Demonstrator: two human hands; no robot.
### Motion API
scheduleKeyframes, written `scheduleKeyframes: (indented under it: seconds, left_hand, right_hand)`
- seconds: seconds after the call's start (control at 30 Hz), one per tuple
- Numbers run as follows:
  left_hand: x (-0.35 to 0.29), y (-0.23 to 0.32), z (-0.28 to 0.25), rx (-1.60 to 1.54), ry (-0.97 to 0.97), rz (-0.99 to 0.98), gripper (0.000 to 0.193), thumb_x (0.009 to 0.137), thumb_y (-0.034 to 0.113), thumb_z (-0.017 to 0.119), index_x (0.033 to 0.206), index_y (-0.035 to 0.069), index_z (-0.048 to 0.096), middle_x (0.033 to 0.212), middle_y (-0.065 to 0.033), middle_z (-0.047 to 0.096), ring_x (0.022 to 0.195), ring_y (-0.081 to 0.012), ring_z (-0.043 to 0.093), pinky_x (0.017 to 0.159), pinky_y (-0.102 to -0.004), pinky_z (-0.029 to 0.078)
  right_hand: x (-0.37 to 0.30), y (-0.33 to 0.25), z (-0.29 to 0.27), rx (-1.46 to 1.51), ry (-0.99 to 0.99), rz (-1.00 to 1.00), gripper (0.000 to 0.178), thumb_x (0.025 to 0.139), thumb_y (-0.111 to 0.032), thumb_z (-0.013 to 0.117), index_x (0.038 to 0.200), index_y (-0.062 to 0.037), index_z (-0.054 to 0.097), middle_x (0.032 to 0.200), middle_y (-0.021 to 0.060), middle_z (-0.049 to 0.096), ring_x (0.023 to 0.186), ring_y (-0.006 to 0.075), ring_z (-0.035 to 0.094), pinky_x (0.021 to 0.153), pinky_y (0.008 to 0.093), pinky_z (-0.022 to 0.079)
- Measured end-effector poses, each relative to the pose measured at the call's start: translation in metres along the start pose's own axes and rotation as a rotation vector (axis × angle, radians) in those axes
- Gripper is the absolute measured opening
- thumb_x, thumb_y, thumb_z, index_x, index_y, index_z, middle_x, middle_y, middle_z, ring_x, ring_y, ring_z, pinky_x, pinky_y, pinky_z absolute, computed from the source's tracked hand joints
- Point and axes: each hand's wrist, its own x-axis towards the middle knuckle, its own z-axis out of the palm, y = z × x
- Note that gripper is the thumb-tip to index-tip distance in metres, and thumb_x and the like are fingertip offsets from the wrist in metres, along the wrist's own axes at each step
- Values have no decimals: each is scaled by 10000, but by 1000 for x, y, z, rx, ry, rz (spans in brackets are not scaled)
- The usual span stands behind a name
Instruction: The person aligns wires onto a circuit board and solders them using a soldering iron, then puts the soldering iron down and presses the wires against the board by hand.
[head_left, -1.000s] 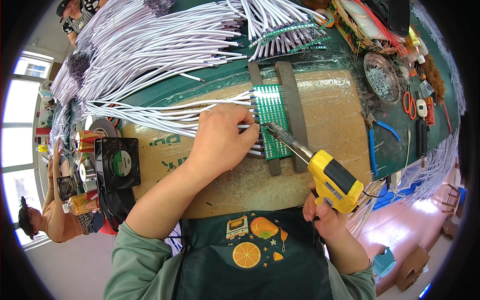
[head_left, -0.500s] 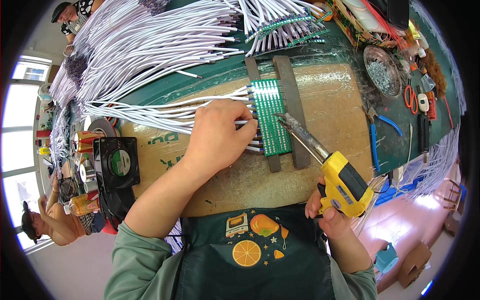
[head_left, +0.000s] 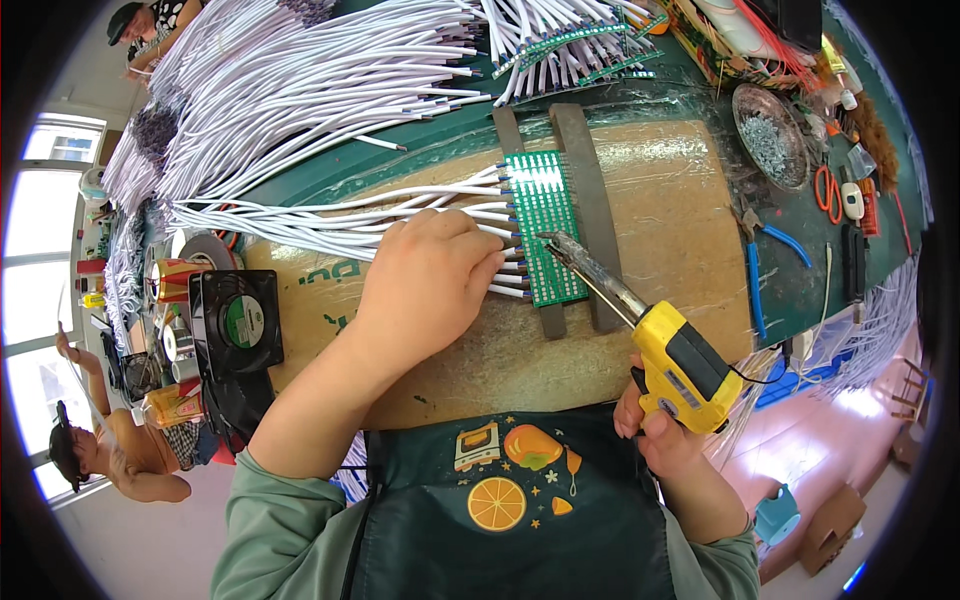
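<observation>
A green circuit board panel [head_left: 553,275] lies across two dark flat bars [head_left: 588,190] on a brown cardboard sheet. White wires [head_left: 310,222] run in from the left, their ends along the board's left edge. My left hand [head_left: 425,280] is closed, thumb and fingertips pinching one white wire close to that edge; the fingers partly cover it. In my right hand [head_left: 665,435] is a yellow-and-black soldering gun [head_left: 685,365]. Its metal tip reaches over the board's left half, near the pinched wire's end; whether it touches cannot be told.
Piles of white wires [head_left: 330,90] cover the far left. A black fan [head_left: 235,320] stands by the cardboard's left edge. To the right lie blue-handled pliers [head_left: 755,285], a metal dish of small parts [head_left: 770,140] and red scissors [head_left: 828,195]. Two other people are at the left.
The soldering gun's tip has moved left, from the board's right side onto its left half. My left hand keeps its pinch, shifted slightly left. A person at lower left has moved their arms.
</observation>
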Motion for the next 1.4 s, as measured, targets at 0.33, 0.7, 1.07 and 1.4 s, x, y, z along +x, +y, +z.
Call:
scheduleKeyframes:
  seconds: [0.33,0.7,1.07,1.4]
  left_hand:
    - [8,4,-8,-122,-127,-75,129,846,135,620,852,7,609,842,-143,627,792,-362,585,746,-434,447]
    - [6,11,4,-314,-38,-287,160,843,167,668,889,14,657,860,-125,647,832,-299,624,745,-376,484]
    - [-2,14,25,-163,161,-182,109,810,144,689,806,50,635,803,-109,623,789,-311,597,725,-406,458]
    - [-1,15,23,-128,159,-148,89,796,119,691,801,56,628,789,-104,623,780,-317,600,727,-409,460]
  right_hand:
    - [-5,9,-8,-74,-10,-35,768,776,-432,791,1338,-29,456,679,43,513,559,134,480,530,275,410]
    - [-10,16,1,27,-23,-7,745,802,-412,774,1353,-39,437,715,45,508,605,140,487,571,287,420]
    - [-9,21,-2,12,-48,-10,689,840,-402,732,1324,-28,416,710,51,503,597,141,485,567,289,420]
    - [-8,22,-7,-142,-30,-10,524,853,-378,709,1121,9,480,703,62,507,600,144,505,552,286,438]
